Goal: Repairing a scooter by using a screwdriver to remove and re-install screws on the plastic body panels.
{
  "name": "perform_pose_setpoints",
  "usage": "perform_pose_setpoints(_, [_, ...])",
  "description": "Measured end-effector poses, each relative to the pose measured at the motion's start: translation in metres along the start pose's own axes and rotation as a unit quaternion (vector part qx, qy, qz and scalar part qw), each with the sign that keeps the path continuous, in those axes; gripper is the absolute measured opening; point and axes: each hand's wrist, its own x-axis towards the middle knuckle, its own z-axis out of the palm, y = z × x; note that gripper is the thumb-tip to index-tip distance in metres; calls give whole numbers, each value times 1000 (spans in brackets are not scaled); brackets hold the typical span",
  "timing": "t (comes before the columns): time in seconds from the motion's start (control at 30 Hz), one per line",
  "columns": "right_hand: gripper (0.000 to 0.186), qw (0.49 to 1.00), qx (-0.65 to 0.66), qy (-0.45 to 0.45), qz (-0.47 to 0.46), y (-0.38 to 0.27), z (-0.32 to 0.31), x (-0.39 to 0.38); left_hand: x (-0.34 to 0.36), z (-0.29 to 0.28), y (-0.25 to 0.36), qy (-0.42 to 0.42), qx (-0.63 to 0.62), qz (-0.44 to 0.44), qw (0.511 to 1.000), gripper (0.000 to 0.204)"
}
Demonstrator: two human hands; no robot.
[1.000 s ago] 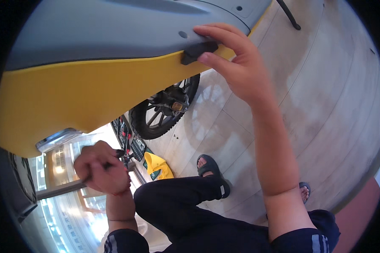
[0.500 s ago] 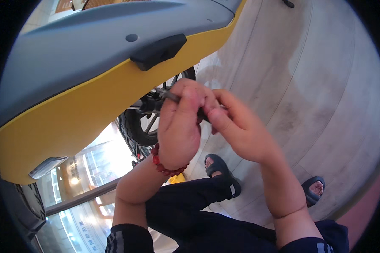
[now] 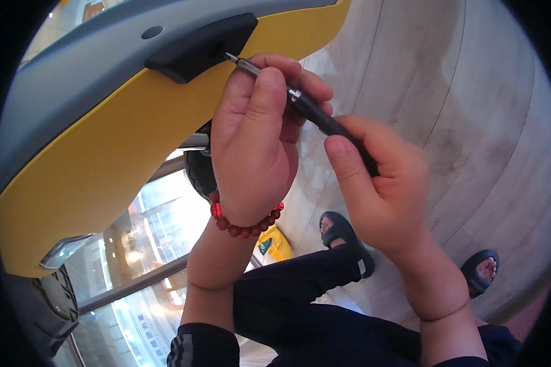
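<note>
A screwdriver with a black handle [image 3: 318, 116] and a metal shaft slants between my two hands. My left hand [image 3: 249, 147], wearing a red bead bracelet [image 3: 245, 232], pinches the shaft between thumb and fingers. Around the rear of the handle, my right hand [image 3: 386, 189] is closed with the thumb along its side. The tip points up and left at a black block [image 3: 193, 49] with a dark hole, fixed on a grey [image 3: 92, 67] and yellow body panel [image 3: 116, 165]. Whether the tip touches the block I cannot tell.
Below the panel, part of a black wheel [image 3: 200, 171] shows behind my left hand. A bright glass front [image 3: 147, 226] lies at lower left. Near my leg is a yellow object [image 3: 278, 244]. My sandalled feet stand on the wood-look floor [image 3: 422, 122].
Both hands have risen with the screwdriver, bringing its tip from below the panel's edge up to the black block. My right hand has shifted back along the handle, away from my left.
</note>
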Motion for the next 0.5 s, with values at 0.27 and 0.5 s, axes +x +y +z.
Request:
perform_pose_setpoints(0.27, [14,985,-126,9,-114,-7,1,9,3,1,6,17,-34,20,999,31])
perform_pose_setpoints(0.5, [13,976,-159,18,-144,-3,2,12,7,-1,5,-2,-39,28,999,32])
